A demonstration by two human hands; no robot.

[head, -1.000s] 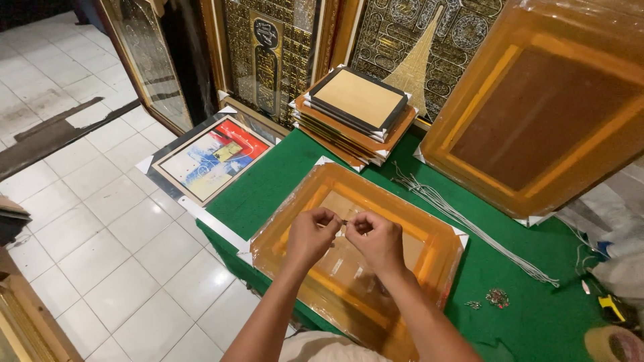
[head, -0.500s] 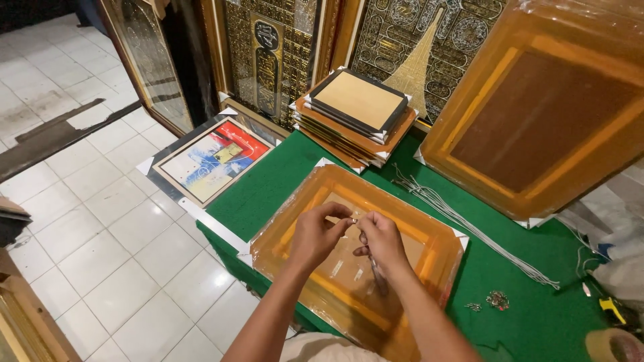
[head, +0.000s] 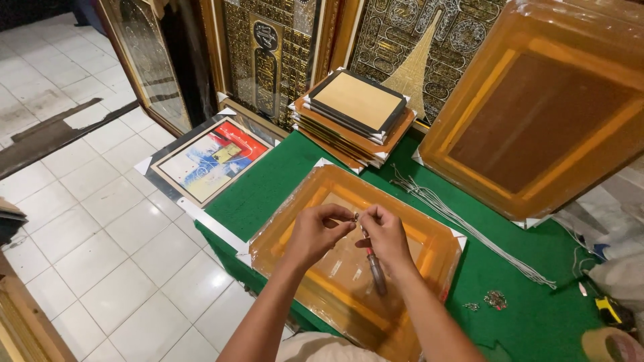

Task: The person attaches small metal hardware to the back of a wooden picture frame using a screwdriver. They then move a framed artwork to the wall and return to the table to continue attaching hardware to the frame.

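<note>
Both hands are up over the wrapped frame (head: 305, 201) lying flat on the green table (head: 282, 171), fingertips pinched together on a tiny metal fitting (head: 356, 216) between them. My left hand (head: 315, 233) is curled tight with thumb and forefinger closed on that piece, and my right hand (head: 386, 234) meets it the same way, a screwdriver (head: 376, 271) hanging under its palm down across the frame's back. Loose cords (head: 463, 224) lie just right of the frame, small hardware (head: 495, 299) near them, stacked frames (head: 352, 117) beyond.

Wrapped orange picture frame (head: 305, 221) flat on table, screwdriver (head: 376, 271) upon it
</note>
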